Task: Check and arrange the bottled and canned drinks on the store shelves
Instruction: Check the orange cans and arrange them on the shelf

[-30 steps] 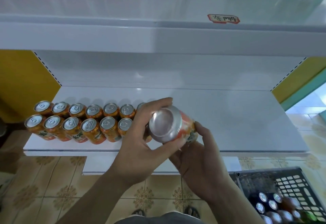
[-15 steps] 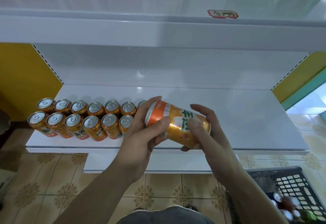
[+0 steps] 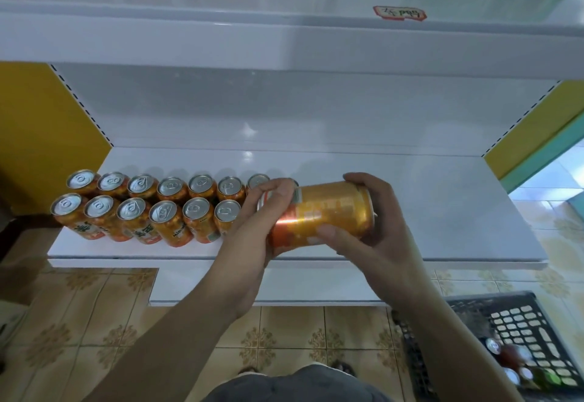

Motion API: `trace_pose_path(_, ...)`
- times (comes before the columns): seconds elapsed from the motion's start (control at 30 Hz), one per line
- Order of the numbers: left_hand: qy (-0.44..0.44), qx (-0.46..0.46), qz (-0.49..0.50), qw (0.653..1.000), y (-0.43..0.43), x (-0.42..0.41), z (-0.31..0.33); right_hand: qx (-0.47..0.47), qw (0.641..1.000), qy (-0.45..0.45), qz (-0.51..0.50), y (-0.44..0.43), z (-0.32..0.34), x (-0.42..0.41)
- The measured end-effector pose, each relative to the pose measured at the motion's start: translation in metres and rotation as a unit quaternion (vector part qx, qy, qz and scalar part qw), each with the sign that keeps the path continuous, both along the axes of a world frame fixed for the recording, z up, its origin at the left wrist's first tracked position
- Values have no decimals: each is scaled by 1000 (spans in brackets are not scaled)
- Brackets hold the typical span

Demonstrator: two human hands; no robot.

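Note:
An orange drink can (image 3: 319, 213) lies on its side in the air above the front of the white shelf (image 3: 442, 212). My left hand (image 3: 252, 237) grips its left end, and my right hand (image 3: 376, 227) grips its right end, with the thumb across the front. Two rows of several matching orange cans (image 3: 145, 205) stand upright on the shelf's left part, tops facing up. The rightmost cans of these rows are partly hidden behind my left hand.
A black plastic crate (image 3: 518, 332) with several cans and bottles sits on the tiled floor at lower right. An upper shelf (image 3: 284, 41) overhangs, carrying red packs and a price label (image 3: 399, 13). Yellow side panels flank the shelf.
The can has been turned between my hands: its end faced me, then the label showed, and now it lies level with a plain orange side up.

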State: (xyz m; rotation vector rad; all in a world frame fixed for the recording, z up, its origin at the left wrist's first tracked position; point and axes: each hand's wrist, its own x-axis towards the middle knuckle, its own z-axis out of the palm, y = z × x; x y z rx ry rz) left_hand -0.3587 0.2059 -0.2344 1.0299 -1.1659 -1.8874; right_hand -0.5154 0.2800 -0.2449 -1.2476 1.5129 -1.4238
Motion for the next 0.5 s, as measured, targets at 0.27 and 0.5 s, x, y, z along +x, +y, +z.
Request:
trace_pose_path(0.27,27,49,-10,998,2,-1,2,9,1000,-7,9,3,3,4)
trace_pose_path(0.5,15,-12,19,1000,1,-2,-1,47,998,-43,-14,-2,-3,6)
